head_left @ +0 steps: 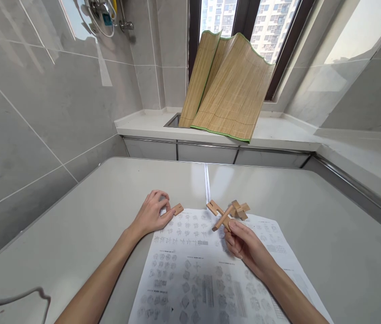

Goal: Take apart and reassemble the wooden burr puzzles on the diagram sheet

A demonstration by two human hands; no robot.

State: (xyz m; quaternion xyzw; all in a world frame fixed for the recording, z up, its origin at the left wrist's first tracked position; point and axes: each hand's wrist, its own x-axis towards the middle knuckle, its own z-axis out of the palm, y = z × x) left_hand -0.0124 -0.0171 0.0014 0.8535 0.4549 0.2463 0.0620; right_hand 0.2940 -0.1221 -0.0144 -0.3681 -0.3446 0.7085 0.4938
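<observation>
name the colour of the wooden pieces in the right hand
The wooden pieces are light brown, best seen in the head view.

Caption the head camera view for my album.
Right hand holds crossed wooden pieces over a printed sheet; left hand touches another wooden piece.

Glossy grey wall tiles (38,108) and a sunken metal basin (172,120) are suggesting a home (kitchen or washroom, unclear); pale high-rise blocks (270,29) are facing its dark-framed window (244,18).
</observation>
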